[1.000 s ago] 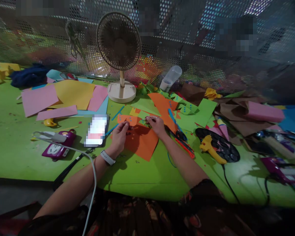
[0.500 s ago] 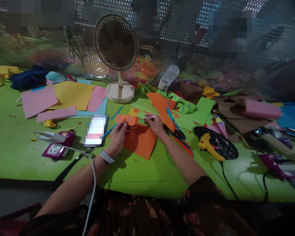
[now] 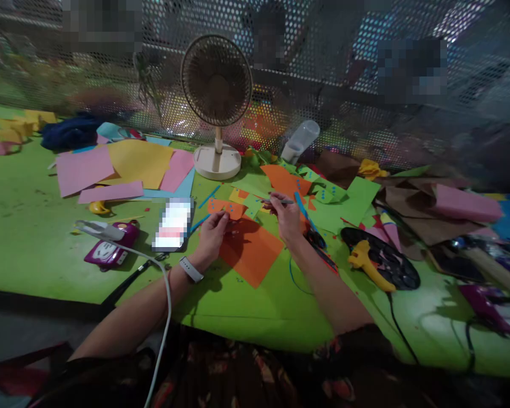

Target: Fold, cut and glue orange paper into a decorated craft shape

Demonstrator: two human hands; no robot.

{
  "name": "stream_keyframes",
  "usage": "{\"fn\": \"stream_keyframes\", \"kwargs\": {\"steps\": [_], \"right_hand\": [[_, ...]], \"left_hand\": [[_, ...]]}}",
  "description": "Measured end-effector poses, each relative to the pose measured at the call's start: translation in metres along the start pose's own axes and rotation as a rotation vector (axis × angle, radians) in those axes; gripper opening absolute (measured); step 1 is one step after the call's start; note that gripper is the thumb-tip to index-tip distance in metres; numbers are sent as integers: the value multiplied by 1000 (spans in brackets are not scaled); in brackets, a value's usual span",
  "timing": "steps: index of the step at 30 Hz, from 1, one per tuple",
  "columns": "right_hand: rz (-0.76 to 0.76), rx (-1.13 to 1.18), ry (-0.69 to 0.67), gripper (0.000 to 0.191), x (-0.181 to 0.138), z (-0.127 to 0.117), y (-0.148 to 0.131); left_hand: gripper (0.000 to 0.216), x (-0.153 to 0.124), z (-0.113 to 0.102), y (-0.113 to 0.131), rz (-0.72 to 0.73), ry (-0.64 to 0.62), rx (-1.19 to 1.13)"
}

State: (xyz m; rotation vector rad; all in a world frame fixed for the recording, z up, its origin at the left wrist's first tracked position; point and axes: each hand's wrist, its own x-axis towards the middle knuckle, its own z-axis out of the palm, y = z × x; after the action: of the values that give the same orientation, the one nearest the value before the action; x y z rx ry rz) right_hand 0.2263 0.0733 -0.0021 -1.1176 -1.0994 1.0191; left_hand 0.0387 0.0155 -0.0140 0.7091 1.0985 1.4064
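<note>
My left hand (image 3: 215,233), with a white watch on its wrist, pinches the edge of a small orange paper piece (image 3: 226,208) dotted with blue spots. That piece lies over a larger orange sheet (image 3: 250,252) on the green table (image 3: 38,249). My right hand (image 3: 287,212) is raised a little above the papers and grips a thin pen-like tool (image 3: 280,201) that points left toward small green paper bits (image 3: 252,205).
A desk fan (image 3: 216,102) stands behind the papers, a phone (image 3: 173,225) left of my left hand. Scissors (image 3: 317,238) and a yellow glue gun (image 3: 368,263) on a dark tray lie to the right. Pink and yellow sheets (image 3: 123,164) are at the left, a purple device (image 3: 108,249) near the edge.
My right hand has lifted off the paper and drawn back to the right with the thin tool. My left hand stays on the orange piece. The camera has shifted a little.
</note>
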Motion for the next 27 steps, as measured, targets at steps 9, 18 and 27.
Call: {"fn": "stream_keyframes", "kwargs": {"steps": [9, 18, 27], "right_hand": [[34, 91, -209, 30, -34, 29, -11], [40, 66, -216, 30, -36, 30, -9], [17, 68, -211, 27, -35, 31, -5]], "left_hand": [[22, -1, 1, 0, -19, 13, -35], [30, -4, 2, 1, 0, -52, 32], [30, -6, 3, 1, 36, -96, 91]]}}
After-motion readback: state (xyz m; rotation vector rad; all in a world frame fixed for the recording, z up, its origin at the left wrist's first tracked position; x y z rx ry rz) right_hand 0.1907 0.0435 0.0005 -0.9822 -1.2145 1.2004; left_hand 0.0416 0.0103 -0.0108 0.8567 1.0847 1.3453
